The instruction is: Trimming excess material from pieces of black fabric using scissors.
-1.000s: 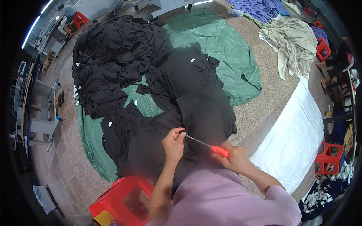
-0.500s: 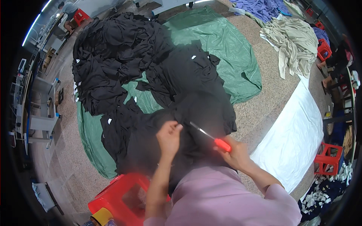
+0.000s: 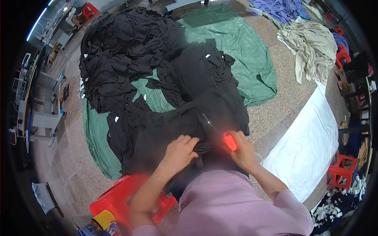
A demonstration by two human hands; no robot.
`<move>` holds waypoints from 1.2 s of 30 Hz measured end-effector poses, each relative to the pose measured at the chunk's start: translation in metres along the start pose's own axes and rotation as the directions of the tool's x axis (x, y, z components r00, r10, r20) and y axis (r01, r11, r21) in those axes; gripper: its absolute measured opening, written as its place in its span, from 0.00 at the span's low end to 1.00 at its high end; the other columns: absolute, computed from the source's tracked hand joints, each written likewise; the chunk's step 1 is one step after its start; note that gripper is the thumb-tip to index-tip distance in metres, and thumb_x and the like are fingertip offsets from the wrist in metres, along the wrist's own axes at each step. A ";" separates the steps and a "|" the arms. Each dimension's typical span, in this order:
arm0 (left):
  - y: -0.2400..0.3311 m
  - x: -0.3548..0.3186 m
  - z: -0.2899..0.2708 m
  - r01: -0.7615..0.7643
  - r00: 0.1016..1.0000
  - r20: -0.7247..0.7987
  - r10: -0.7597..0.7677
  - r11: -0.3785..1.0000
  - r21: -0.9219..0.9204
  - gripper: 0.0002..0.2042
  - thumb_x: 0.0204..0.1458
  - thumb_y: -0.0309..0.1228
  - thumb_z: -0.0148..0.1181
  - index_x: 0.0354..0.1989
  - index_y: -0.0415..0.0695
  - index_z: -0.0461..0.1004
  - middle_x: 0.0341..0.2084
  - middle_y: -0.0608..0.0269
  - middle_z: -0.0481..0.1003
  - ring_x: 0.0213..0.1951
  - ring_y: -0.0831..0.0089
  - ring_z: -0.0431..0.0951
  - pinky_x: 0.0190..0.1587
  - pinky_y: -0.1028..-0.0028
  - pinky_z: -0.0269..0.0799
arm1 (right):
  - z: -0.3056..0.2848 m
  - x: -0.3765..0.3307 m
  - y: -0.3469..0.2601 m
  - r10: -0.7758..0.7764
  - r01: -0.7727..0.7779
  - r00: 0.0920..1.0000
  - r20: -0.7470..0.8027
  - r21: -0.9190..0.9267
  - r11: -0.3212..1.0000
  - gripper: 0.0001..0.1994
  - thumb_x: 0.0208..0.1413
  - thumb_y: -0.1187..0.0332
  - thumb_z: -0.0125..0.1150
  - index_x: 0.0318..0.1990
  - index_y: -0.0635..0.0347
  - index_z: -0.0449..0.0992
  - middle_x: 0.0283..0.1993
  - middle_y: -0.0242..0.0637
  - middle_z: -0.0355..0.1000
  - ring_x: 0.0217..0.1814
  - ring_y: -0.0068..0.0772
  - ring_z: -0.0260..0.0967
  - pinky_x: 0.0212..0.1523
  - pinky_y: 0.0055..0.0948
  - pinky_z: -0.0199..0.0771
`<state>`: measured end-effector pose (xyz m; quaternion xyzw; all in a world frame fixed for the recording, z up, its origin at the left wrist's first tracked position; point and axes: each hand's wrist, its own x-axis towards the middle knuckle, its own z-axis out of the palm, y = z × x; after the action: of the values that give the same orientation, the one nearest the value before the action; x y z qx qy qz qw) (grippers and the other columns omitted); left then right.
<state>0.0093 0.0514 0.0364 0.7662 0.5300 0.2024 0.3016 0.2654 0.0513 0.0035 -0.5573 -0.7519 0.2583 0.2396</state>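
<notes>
Black cloth, apparently a garment (image 3: 169, 124), spreads across my lap and runs on into the heap ahead. My left hand (image 3: 180, 154) rests on its near part, fingers bent and thumb tucked under, gripping a fold. To the right, my right hand (image 3: 243, 151) is closed around the red handle of a slim tool (image 3: 230, 142). Its thin metal blade points forward and left over the black cloth. The blade is blurred, so the tool's exact kind is unclear.
A large heap of black garments (image 3: 122, 47) lies on a green tarp (image 3: 236, 39). At my left stands a red plastic stool (image 3: 114, 200). White sheeting (image 3: 303, 145), another red stool (image 3: 341, 171) and beige cloth (image 3: 315, 47) are on the right. Workbenches (image 3: 43, 126) line the left.
My left hand has come down from a raised pinch onto the cloth, its forearm swinging outward. My right hand and the red-handled tool have moved slightly forward. The view has shifted a little.
</notes>
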 end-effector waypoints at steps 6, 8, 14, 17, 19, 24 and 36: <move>-0.044 0.006 -0.026 0.526 0.849 0.258 -0.462 0.786 -0.325 0.08 0.54 0.29 0.61 0.29 0.37 0.80 0.17 0.71 0.73 0.20 0.83 0.69 0.25 0.77 0.66 | -0.037 0.000 -0.028 -0.056 0.052 0.996 0.070 0.056 0.997 0.20 0.50 0.63 0.68 0.49 0.57 0.71 0.39 0.44 0.73 0.36 0.52 0.75 0.32 0.42 0.73; -0.051 0.011 -0.035 0.653 0.757 0.392 -0.523 0.624 -0.429 0.08 0.56 0.30 0.61 0.29 0.39 0.79 0.17 0.77 0.70 0.19 0.85 0.66 0.22 0.80 0.61 | -0.047 -0.013 -0.031 -0.089 0.064 0.954 0.286 0.098 0.993 0.15 0.50 0.64 0.65 0.43 0.58 0.72 0.33 0.43 0.74 0.32 0.52 0.74 0.30 0.43 0.73; -0.061 0.006 -0.029 0.701 0.712 0.499 -0.494 0.542 -0.463 0.07 0.57 0.30 0.61 0.29 0.42 0.78 0.16 0.78 0.67 0.18 0.87 0.62 0.20 0.82 0.56 | -0.043 -0.026 -0.053 -0.071 0.075 0.888 0.454 0.010 0.997 0.12 0.51 0.62 0.61 0.38 0.58 0.70 0.30 0.45 0.75 0.27 0.52 0.74 0.27 0.46 0.73; -0.063 0.005 -0.028 0.705 0.709 0.470 -0.526 0.553 -0.444 0.06 0.57 0.30 0.60 0.29 0.41 0.78 0.17 0.77 0.68 0.18 0.87 0.62 0.20 0.82 0.56 | -0.044 -0.024 -0.057 -0.089 0.094 0.865 0.494 0.015 0.995 0.13 0.51 0.61 0.60 0.39 0.58 0.70 0.30 0.46 0.75 0.26 0.53 0.73 0.27 0.47 0.73; -0.061 0.003 -0.028 0.665 0.747 0.445 -0.494 0.573 -0.479 0.07 0.57 0.29 0.60 0.30 0.40 0.78 0.17 0.77 0.68 0.18 0.88 0.62 0.20 0.82 0.56 | -0.042 -0.025 -0.056 -0.091 0.097 0.863 0.497 0.014 0.995 0.13 0.51 0.61 0.61 0.39 0.58 0.70 0.30 0.46 0.75 0.26 0.53 0.73 0.27 0.47 0.73; -0.057 0.004 -0.010 0.591 0.807 0.387 -0.447 0.599 -0.541 0.07 0.57 0.27 0.60 0.34 0.35 0.78 0.21 0.73 0.73 0.24 0.86 0.69 0.27 0.81 0.63 | -0.040 -0.029 -0.046 -0.048 0.057 0.920 0.389 -0.011 0.998 0.12 0.50 0.63 0.62 0.39 0.57 0.70 0.30 0.45 0.75 0.28 0.52 0.74 0.29 0.46 0.73; -0.065 0.006 0.015 0.572 0.819 0.389 -0.423 0.532 -0.624 0.08 0.60 0.27 0.56 0.34 0.35 0.79 0.26 0.75 0.76 0.27 0.89 0.68 0.32 0.83 0.65 | -0.044 -0.041 -0.032 0.080 -0.059 0.944 0.321 -0.073 0.996 0.13 0.52 0.59 0.63 0.36 0.57 0.69 0.27 0.44 0.75 0.25 0.52 0.74 0.26 0.46 0.72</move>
<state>-0.0238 0.0704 -0.0183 0.4170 0.5724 0.2237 0.6696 0.2824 0.0094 0.0546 -0.5406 -0.7686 0.3310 0.0862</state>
